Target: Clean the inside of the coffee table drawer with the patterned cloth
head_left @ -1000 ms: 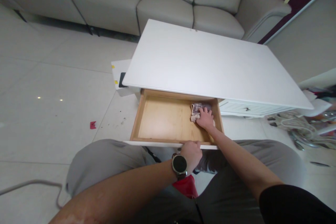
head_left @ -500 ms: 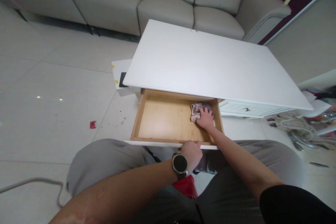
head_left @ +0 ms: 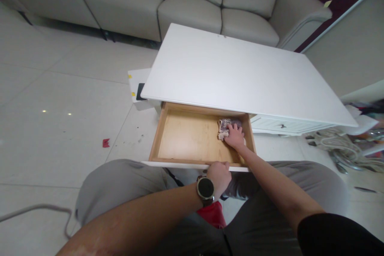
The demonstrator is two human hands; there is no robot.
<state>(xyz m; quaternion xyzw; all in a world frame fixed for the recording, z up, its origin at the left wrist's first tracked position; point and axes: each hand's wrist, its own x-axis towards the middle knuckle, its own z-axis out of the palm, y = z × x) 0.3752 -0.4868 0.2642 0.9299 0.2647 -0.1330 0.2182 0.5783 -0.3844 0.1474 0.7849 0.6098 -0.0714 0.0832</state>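
Note:
A pulled-out wooden drawer (head_left: 189, 136) juts from the white coffee table (head_left: 237, 72) toward me. Inside its right end lies a bunched purple-and-cream patterned cloth (head_left: 224, 125). My right hand (head_left: 235, 136) presses down on this cloth, its fingers curled over it and slightly apart; part of the cloth is hidden beneath the palm. At the drawer's white front edge, my left hand (head_left: 220, 176) has its fingers closed over the top rim, and its fingertips are partly hidden. A round dark-faced watch (head_left: 205, 187) sits on the left wrist.
Behind the table runs a grey sofa (head_left: 192, 12). A white box (head_left: 138, 78) stands by the table's left end. A red scrap (head_left: 106, 143) lies on the tiled floor, with a cable (head_left: 39, 207) at lower left. Cords and hoses (head_left: 345, 148) clutter the right side.

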